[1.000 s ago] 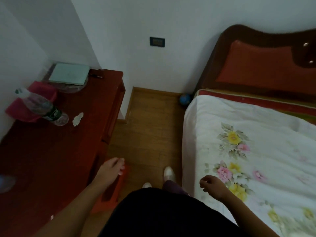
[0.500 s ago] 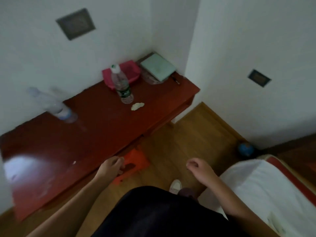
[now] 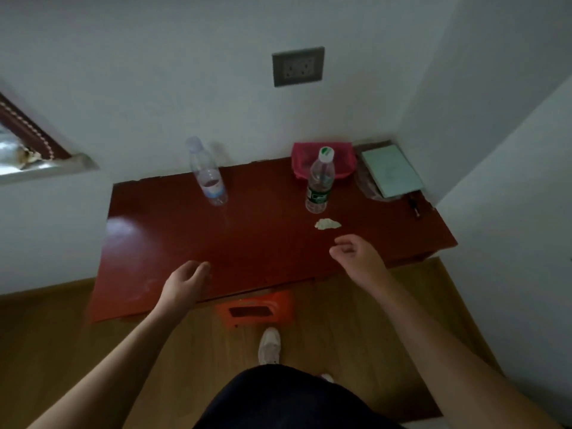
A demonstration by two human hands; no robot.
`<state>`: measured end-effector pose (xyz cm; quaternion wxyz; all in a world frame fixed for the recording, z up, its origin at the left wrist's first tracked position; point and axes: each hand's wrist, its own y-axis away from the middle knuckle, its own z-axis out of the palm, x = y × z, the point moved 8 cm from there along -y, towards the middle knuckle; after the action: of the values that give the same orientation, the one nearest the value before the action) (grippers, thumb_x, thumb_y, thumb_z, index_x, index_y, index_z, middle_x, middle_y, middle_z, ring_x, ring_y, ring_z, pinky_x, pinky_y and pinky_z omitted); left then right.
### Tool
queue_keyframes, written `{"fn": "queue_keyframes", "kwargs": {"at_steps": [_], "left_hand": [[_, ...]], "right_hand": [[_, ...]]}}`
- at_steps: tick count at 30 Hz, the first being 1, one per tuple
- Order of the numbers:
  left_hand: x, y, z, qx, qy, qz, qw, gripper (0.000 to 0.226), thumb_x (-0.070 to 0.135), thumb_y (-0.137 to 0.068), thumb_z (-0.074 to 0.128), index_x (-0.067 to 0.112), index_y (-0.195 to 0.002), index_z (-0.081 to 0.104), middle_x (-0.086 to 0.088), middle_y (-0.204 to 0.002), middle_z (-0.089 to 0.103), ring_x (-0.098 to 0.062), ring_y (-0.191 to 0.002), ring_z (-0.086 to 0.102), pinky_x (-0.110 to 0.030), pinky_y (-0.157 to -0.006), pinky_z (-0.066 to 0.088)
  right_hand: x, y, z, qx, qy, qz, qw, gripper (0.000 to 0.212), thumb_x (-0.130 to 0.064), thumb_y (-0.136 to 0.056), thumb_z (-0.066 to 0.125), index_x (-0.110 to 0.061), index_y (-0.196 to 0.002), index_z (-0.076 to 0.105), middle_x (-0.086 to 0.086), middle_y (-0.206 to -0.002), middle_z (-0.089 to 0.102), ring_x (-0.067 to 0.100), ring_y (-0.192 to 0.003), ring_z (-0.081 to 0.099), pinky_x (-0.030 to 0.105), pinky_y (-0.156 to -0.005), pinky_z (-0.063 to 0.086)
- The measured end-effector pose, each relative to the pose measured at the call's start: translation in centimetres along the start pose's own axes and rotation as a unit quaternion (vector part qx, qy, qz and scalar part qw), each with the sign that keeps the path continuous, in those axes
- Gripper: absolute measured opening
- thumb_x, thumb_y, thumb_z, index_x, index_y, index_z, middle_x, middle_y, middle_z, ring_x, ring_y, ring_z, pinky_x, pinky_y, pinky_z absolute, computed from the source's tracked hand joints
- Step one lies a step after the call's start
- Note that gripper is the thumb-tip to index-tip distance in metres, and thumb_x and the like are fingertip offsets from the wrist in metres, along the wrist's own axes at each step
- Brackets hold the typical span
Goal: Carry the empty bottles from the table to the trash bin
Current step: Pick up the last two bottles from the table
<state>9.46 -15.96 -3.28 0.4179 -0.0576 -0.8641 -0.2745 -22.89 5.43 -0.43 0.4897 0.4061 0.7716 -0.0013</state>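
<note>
Two clear plastic bottles stand upright on the dark red table (image 3: 161,243). The bottle with a blue and white label (image 3: 206,172) is at the back left. The bottle with a green label and a white and green cap (image 3: 319,181) stands at the back right. My left hand (image 3: 185,281) hovers over the table's front edge with loosely curled fingers and holds nothing. My right hand (image 3: 359,257) is over the table in front of the green-label bottle, fingers curled and apart, with nothing in it. No trash bin is in view.
A crumpled white scrap (image 3: 326,224) lies in front of the green-label bottle. A pink pouch (image 3: 343,159) and a pale green book (image 3: 391,170) sit at the back right corner. An orange stool (image 3: 257,309) stands under the table's front edge. Walls close in behind and on the right.
The view has swung from the bed to face the table squarely. Both hands have risen from beside my body to above the table's front part.
</note>
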Motion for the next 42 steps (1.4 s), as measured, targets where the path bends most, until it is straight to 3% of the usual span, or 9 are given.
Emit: {"fn": "queue_keyframes", "kwargs": {"at_steps": [3, 6, 9, 16, 23, 29, 33, 35, 42], "left_hand": [[1.7, -3.2, -2.1, 0.038, 0.011, 0.004, 0.999, 0.025, 0.051, -0.092, 0.061, 0.027, -0.1, 0.065, -0.003, -0.091, 0.074, -0.026, -0.084, 0.073, -0.048, -0.073, 0.061], [4.4, -6.1, -3.5, 0.072, 0.033, -0.003, 0.997, 0.038, 0.051, -0.089, 0.065, 0.023, -0.114, 0.06, 0.0, -0.104, 0.069, -0.022, -0.084, 0.069, -0.04, -0.063, 0.059], [6.8, -9.9, -4.5, 0.097, 0.029, 0.022, 0.995, 0.063, 0.053, -0.083, 0.072, 0.017, -0.132, 0.053, -0.002, -0.121, 0.063, -0.017, -0.097, 0.061, -0.033, -0.079, 0.048], [10.5, -18.1, -4.1, 0.081, 0.033, 0.049, 0.995, 0.095, 0.055, -0.066, 0.085, 0.022, -0.144, 0.039, -0.002, -0.134, 0.057, -0.021, -0.119, 0.059, -0.043, -0.097, 0.053], [12.0, -20.4, -2.6, 0.071, 0.009, 0.106, 0.992, 0.053, 0.04, -0.075, 0.083, 0.019, -0.117, 0.059, -0.001, -0.108, 0.068, -0.022, -0.096, 0.066, -0.033, -0.072, 0.048], [12.3, -19.3, -2.8, 0.093, 0.027, 0.102, 0.99, 0.049, 0.033, -0.077, 0.083, 0.016, -0.116, 0.058, -0.001, -0.104, 0.068, -0.021, -0.091, 0.066, -0.029, -0.068, 0.045], [12.4, -16.6, -3.0, 0.103, 0.042, 0.106, 0.988, 0.048, 0.031, -0.078, 0.083, 0.017, -0.116, 0.058, 0.004, -0.098, 0.066, -0.007, -0.08, 0.062, -0.024, -0.064, 0.046], [12.1, -14.9, -3.4, 0.118, 0.046, 0.104, 0.986, 0.045, 0.031, -0.078, 0.083, 0.018, -0.114, 0.058, 0.007, -0.095, 0.066, -0.002, -0.08, 0.061, -0.022, -0.064, 0.046], [8.6, -6.7, -5.6, 0.197, 0.108, 0.054, 0.973, 0.044, 0.042, -0.078, 0.082, 0.027, -0.112, 0.058, 0.005, -0.103, 0.07, -0.012, -0.093, 0.069, -0.037, -0.079, 0.059]], "right_hand": [[-3.4, -3.4, -1.2, 0.029, -0.016, -0.017, 0.999, 0.049, -0.043, -0.088, 0.067, -0.023, -0.131, 0.054, -0.009, -0.115, 0.063, 0.004, -0.098, 0.062, 0.023, -0.076, 0.049], [-6.0, -6.5, -1.8, 0.062, -0.017, -0.015, 0.998, 0.062, -0.044, -0.083, 0.072, -0.021, -0.135, 0.047, -0.007, -0.118, 0.057, 0.01, -0.103, 0.061, 0.031, -0.084, 0.053], [-7.5, -9.5, -1.9, 0.097, -0.01, -0.016, 0.995, 0.071, -0.042, -0.076, 0.078, -0.021, -0.135, 0.045, -0.004, -0.122, 0.055, 0.012, -0.105, 0.059, 0.032, -0.085, 0.051], [-8.1, -13.3, -1.9, 0.177, -0.014, 0.013, 0.984, 0.084, -0.045, -0.062, 0.082, -0.02, -0.133, 0.044, 0.0, -0.125, 0.057, 0.017, -0.105, 0.062, 0.033, -0.082, 0.049], [-8.5, -13.9, -1.7, 0.192, -0.037, 0.014, 0.981, 0.073, -0.035, -0.07, 0.083, -0.02, -0.128, 0.041, -0.006, -0.114, 0.062, 0.014, -0.097, 0.064, 0.032, -0.079, 0.05], [-8.0, -13.3, -1.7, 0.183, -0.021, 0.01, 0.983, 0.06, -0.036, -0.068, 0.084, -0.026, -0.114, 0.047, -0.012, -0.103, 0.061, 0.002, -0.087, 0.062, 0.019, -0.068, 0.046], [-8.3, -12.8, -1.5, 0.173, -0.019, -0.022, 0.985, 0.057, -0.034, -0.07, 0.084, -0.027, -0.116, 0.051, -0.015, -0.103, 0.062, -0.012, -0.085, 0.055, 0.008, -0.064, 0.038], [-9.1, -12.6, -1.4, 0.162, -0.015, -0.046, 0.986, 0.053, -0.034, -0.072, 0.082, -0.031, -0.115, 0.052, -0.017, -0.103, 0.062, -0.013, -0.086, 0.055, 0.007, -0.066, 0.037], [-13.6, -12.2, 0.5, 0.046, -0.024, -0.165, 0.985, 0.054, -0.041, -0.075, 0.081, -0.033, -0.121, 0.054, -0.018, -0.109, 0.064, -0.005, -0.096, 0.059, 0.016, -0.08, 0.045]]}}
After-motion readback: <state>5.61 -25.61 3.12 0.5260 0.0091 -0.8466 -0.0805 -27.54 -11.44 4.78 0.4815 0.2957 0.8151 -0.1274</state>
